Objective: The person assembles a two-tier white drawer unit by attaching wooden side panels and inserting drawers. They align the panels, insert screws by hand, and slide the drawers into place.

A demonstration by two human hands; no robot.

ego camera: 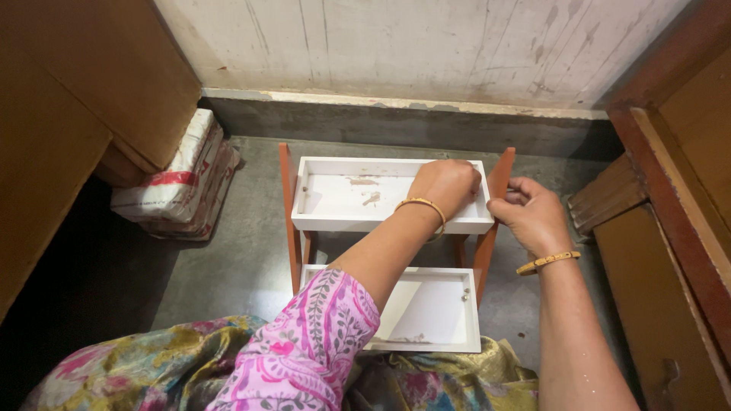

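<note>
1. Looking down from the head cam, I've got a small shelf rack (396,221) sitting on the grey concrete floor (244,259), right up against the base of the wall (426,46). It has two white trays and orange side panels.
2. My left hand (445,186) is inside the upper tray (358,199), at its right end. Fingers are curled together and pressed down near the tray's right wall. Can't tell if there's anything small pinched under them, the back of the hand hides it.
3. My right hand (533,213) is just outside the rack, on the right side panel (495,205). Thumb and fingertips are closed on the panel's edge, near the top.
4. So both hands sit on either side of that same right-hand corner, really close to each other but not touching.
5. The lower tray (438,312) is nearer to me, partly covered by my left forearm and pink patterned sleeve (304,350). There's a little screw or peg showing on its right wall.
6. The upper tray has a few brownish scuff marks on its bottom.
7. Off to the left there's a white wrapped bundle (179,179) on the floor, tucked under a brown wooden board (99,84), well apart from the rack.
8. On the right there's a dark wooden door frame (670,190).
</note>
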